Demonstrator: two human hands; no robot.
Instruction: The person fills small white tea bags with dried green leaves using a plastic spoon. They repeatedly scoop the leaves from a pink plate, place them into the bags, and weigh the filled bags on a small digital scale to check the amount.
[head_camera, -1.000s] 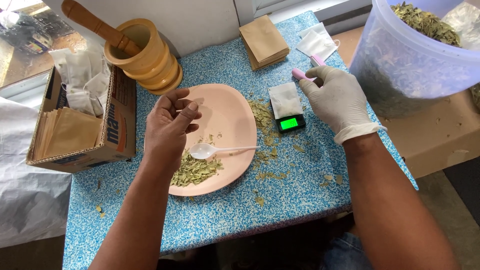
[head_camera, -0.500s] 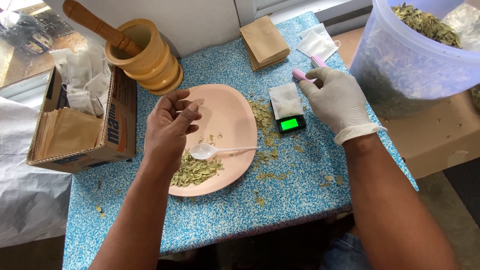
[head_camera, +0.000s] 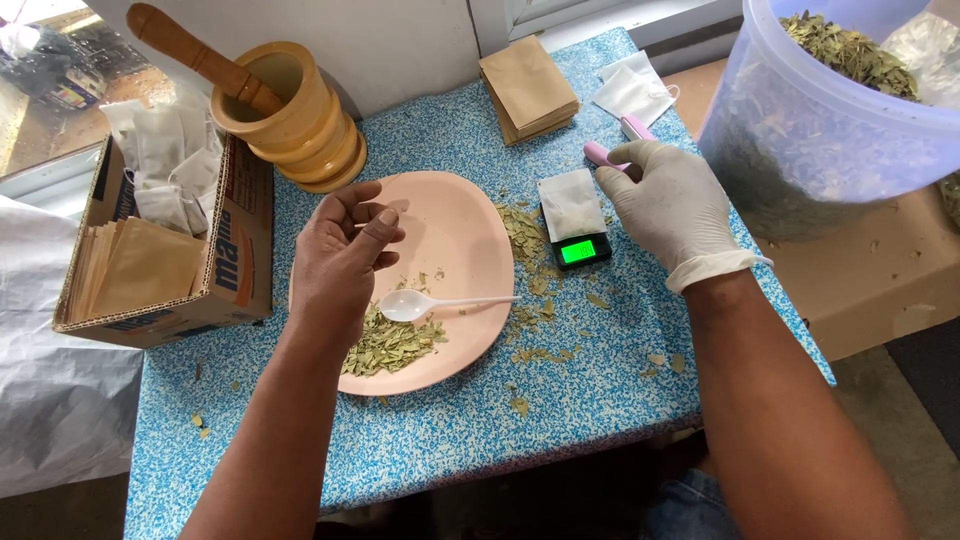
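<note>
My bare left hand (head_camera: 340, 255) hovers over the pink plate (head_camera: 455, 240), fingers curled toward the thumb; whether it pinches anything is unclear. Below it on the plate lie a white plastic spoon (head_camera: 420, 302) and a heap of dried green leaves (head_camera: 390, 342). My gloved right hand (head_camera: 670, 205) lies over a pink tool (head_camera: 600, 154) at the far right of the table, fingers wrapped on it. Just left of that hand a small black scale (head_camera: 582, 250) with a lit green display carries a white sachet (head_camera: 570, 204).
A wooden mortar with pestle (head_camera: 285, 105) stands at the back left. A cardboard box (head_camera: 235, 260) holds paper sachets. Brown envelopes (head_camera: 528, 85) and white bags (head_camera: 630, 90) lie at the back. A big plastic bucket of leaves (head_camera: 830, 120) stands right. Leaf crumbs litter the blue table (head_camera: 560, 400).
</note>
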